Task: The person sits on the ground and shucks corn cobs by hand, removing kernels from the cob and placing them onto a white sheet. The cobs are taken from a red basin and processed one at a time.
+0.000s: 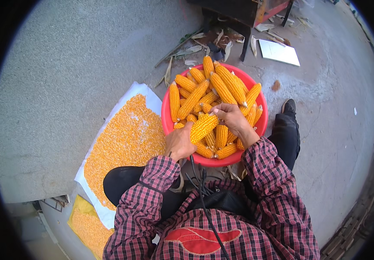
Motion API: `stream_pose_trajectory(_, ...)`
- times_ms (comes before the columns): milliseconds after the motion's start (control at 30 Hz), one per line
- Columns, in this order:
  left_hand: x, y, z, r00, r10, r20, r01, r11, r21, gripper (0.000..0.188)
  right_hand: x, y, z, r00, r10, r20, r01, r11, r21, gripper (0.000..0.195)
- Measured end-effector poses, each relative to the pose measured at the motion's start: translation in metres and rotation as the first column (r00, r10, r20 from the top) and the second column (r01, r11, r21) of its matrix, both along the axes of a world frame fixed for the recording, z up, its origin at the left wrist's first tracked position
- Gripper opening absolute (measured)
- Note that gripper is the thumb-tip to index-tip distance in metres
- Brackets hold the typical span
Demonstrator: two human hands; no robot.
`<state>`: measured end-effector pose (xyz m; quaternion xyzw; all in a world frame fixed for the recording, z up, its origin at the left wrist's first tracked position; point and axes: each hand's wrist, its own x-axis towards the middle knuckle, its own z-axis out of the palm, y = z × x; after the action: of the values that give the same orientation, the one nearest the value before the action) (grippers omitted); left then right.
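Note:
An ear of yellow corn (203,129), stripped of its husk, is held tilted above the basin by both hands. My left hand (181,141) wraps its lower end, with the thumb along the side. At the upper tip, the fingers of my right hand (234,119) pinch the ear's end. Beneath them a round red plastic basin (166,112) is heaped with husked corn ears (193,99) lying in all directions. The hands hide part of the pile.
Loose corn kernels (125,143) cover a white sheet (152,97) left of the basin. More kernels lie on a yellow sheet (82,203) at lower left. Dry husks (190,50) litter the floor by a dark metal stand (246,42). A white panel (279,53) lies beside it. Black cables (201,182) hang before me.

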<state>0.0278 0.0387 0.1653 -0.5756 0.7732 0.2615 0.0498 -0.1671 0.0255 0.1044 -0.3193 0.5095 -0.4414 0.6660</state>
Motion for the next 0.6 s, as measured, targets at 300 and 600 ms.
stream_pose_trajectory(300,0.001,-0.001,-0.006,1.000,-0.005,0.021,0.006,0.999,-0.052,0.066,0.004,-0.002,0.007,0.994,-0.047,-0.095,0.046,0.999,-0.019,0.015)
stream_pose_trajectory(600,0.003,0.001,-0.015,0.992,-0.045,0.117,0.060,0.990,-0.129,0.061,0.006,-0.005,-0.017,0.980,-0.046,-0.193,0.043,0.999,-0.021,0.020)
